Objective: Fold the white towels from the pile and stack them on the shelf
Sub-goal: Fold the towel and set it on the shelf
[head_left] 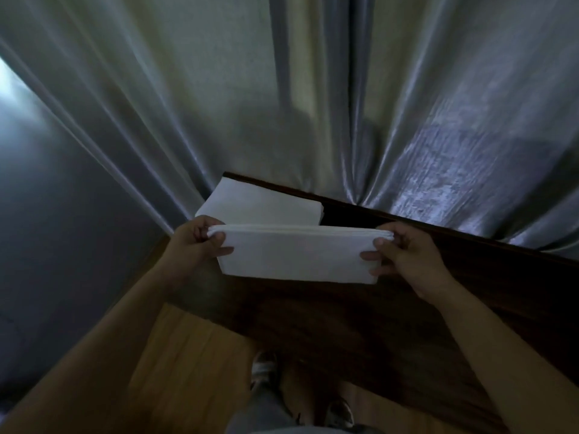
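A grey, shiny curtain fills the upper part of the view, hanging in long folds down to the far edge of a dark wooden shelf, which runs slantwise from the middle toward the lower right. Left of the shelf a dim grey wall shows, and below it a lighter wooden floor where the person's shoes can be made out, though dimly. At the far left end of the shelf lies a stack of folded white towels, its back corner close against the curtain. Just in front of that stack, and held above the shelf, is one folded white towel, a long flat rectangle with its layered edge turned away from the person. The left hand takes its left end, grip closed on the cloth, thumb on the near face and fingers curled over the top edge. The right hand takes the right end in the same way, pinching the layers between thumb and curled fingers. Both bare forearms reach in from the lower corners.
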